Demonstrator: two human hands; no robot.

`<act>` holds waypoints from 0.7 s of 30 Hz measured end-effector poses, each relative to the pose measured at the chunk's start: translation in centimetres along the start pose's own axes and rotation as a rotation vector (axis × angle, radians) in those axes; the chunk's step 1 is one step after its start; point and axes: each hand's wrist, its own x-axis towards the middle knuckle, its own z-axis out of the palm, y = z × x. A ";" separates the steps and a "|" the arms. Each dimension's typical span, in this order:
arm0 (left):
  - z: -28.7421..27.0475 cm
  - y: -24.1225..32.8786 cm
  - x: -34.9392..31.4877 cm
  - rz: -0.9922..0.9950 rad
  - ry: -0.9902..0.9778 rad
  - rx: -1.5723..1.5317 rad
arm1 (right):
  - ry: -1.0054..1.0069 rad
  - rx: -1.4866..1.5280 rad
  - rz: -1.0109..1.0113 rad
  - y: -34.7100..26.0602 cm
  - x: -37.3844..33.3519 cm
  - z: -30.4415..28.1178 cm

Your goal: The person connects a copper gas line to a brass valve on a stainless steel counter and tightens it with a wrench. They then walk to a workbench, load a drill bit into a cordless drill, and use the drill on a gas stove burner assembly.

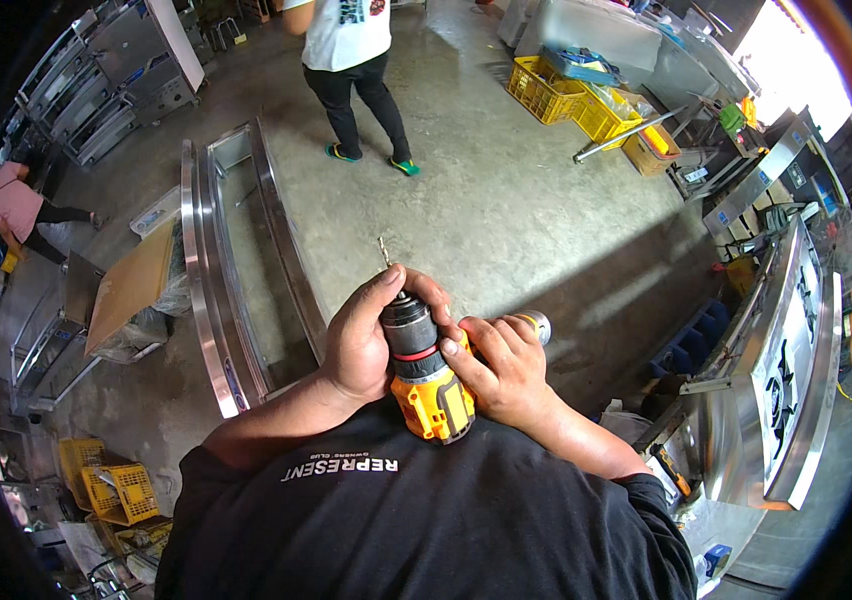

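A yellow and black cordless drill [434, 402] is held close against my black shirt, its chuck pointing away from me. My left hand [358, 335] curls around the front of the black chuck [407, 322], thumb and forefinger closed at the base of the drill bit [384, 252]. The thin bit sticks out beyond those fingers. On the other side, my right hand [506, 368] wraps the drill's grip, its thumb lying along the body. Most of the grip is hidden by that hand.
Long stainless steel frames [208, 290] lie on the concrete floor at left. A steel gas stove [781, 380] stands at right. Yellow crates [544, 92] sit at the far right. One person [348, 60] stands ahead; another in pink [18, 205] is at far left.
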 end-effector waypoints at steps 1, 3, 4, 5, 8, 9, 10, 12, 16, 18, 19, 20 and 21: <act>-0.1 0.0 0.1 0.023 -0.022 -0.005 | 0.037 -0.019 0.004 0.1 -0.1 0.0; -0.4 0.1 0.2 0.024 -0.056 0.021 | 0.028 -0.019 -0.030 0.1 -0.2 0.2; -0.5 0.1 0.1 -0.002 -0.046 0.095 | 0.031 -0.009 -0.017 0.0 -0.2 0.3; -0.5 0.2 0.1 -0.039 -0.001 0.106 | 0.011 0.009 -0.006 -0.1 -0.1 0.4; -0.6 0.4 0.1 -0.015 -0.006 0.039 | 0.007 0.003 -0.032 -0.3 -0.1 0.8; -0.6 0.5 0.0 -0.018 0.031 0.093 | -0.016 0.006 -0.016 -0.3 -0.2 0.9; -0.6 0.5 0.0 -0.004 0.013 0.034 | -0.006 -0.010 -0.038 -0.3 0.0 1.1; -0.6 0.6 0.0 0.002 -0.016 -0.033 | -0.017 -0.100 -0.064 -0.3 0.0 1.1; -0.7 0.8 0.2 0.030 -0.023 -0.065 | -0.064 -0.091 -0.038 0.0 0.0 1.0; -0.7 0.9 0.1 0.036 0.038 -0.017 | -0.055 -0.046 -0.058 0.1 0.1 1.1; -0.8 1.0 0.0 0.044 0.006 -0.028 | -0.054 -0.025 -0.065 0.0 0.1 1.1; -0.8 1.0 -0.1 0.054 0.026 -0.018 | -0.057 -0.026 -0.066 0.0 0.2 1.1; -0.8 1.0 -0.1 0.064 0.044 -0.004 | -0.060 -0.031 -0.057 0.0 0.2 1.2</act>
